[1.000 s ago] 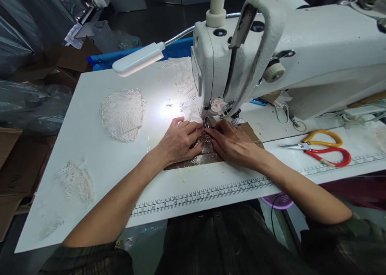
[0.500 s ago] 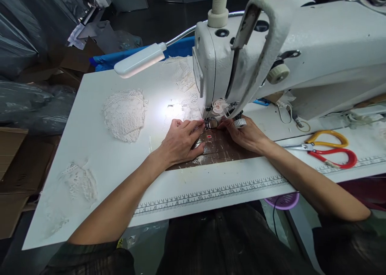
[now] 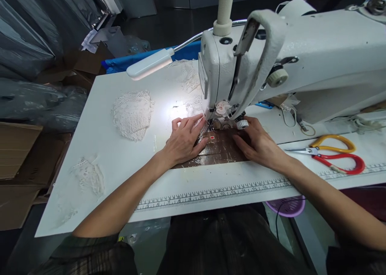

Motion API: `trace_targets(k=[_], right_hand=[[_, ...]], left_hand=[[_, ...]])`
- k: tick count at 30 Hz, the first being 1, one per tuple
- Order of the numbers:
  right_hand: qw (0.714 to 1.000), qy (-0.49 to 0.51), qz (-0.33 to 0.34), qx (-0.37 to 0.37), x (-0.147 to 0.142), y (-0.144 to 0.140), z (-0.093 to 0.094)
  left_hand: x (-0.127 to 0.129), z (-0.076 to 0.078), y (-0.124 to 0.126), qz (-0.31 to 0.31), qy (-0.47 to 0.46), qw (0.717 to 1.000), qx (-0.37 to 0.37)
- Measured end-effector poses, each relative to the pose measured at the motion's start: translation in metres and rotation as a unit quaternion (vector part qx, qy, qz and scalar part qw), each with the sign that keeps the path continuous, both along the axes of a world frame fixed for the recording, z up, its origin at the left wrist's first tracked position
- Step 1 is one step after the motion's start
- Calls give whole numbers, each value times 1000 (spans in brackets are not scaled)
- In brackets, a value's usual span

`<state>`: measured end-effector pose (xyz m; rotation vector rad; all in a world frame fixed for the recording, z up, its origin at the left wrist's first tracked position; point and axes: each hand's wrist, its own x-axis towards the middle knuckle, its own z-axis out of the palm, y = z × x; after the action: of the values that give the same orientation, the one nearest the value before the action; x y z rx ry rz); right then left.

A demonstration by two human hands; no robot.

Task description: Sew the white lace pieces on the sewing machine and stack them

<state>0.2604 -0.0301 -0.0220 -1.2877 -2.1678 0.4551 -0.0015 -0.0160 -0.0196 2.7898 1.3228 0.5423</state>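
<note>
A white sewing machine (image 3: 295, 62) stands on a white table (image 3: 102, 166). My left hand (image 3: 183, 140) lies flat on a brown taped patch (image 3: 221, 150) beside the presser foot (image 3: 215, 124), its fingertips pressing a small piece of white lace (image 3: 200, 124) toward the needle. My right hand (image 3: 256, 142) rests on the right side of the patch, fingers near a small white knob (image 3: 242, 124) under the machine head. A tiny red mark (image 3: 212, 138) shows on the patch between my hands.
A pile of white lace pieces (image 3: 132, 114) lies left of the lamp's glare, another lace pile (image 3: 89, 176) nearer the table's left edge. Yellow and red scissors (image 3: 334, 158) lie at the right. A white lamp (image 3: 150, 64) hangs over the table. A printed ruler (image 3: 211, 192) runs along the front edge.
My hands have parted, uncovering the brown patch and red mark. The right hand slid right beside the white knob. The left hand's fingers moved up toward the needle with the lace.
</note>
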Motion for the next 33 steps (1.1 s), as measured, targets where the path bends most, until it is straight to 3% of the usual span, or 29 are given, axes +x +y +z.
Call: trace_targets(k=[4, 10, 15, 20, 27, 33], right_hand=[[999, -14, 18, 27, 2, -7, -12], [998, -32, 18, 56, 5, -11, -21], [996, -35, 21, 81, 7, -7, -32], [994, -41, 21, 103, 8, -6, -36], [991, -57, 25, 121, 7, -4, -39], [988, -62, 25, 139, 5, -5, -35]], left_hand=[[1, 0, 7, 13, 2, 1000, -25], [-1, 12, 46, -47, 71, 995, -49], [-5, 16, 64, 23, 135, 989, -48], [-31, 28, 35, 115, 120, 986, -28], [-101, 41, -14, 280, 116, 953, 23], [-126, 35, -21, 322, 74, 943, 40]])
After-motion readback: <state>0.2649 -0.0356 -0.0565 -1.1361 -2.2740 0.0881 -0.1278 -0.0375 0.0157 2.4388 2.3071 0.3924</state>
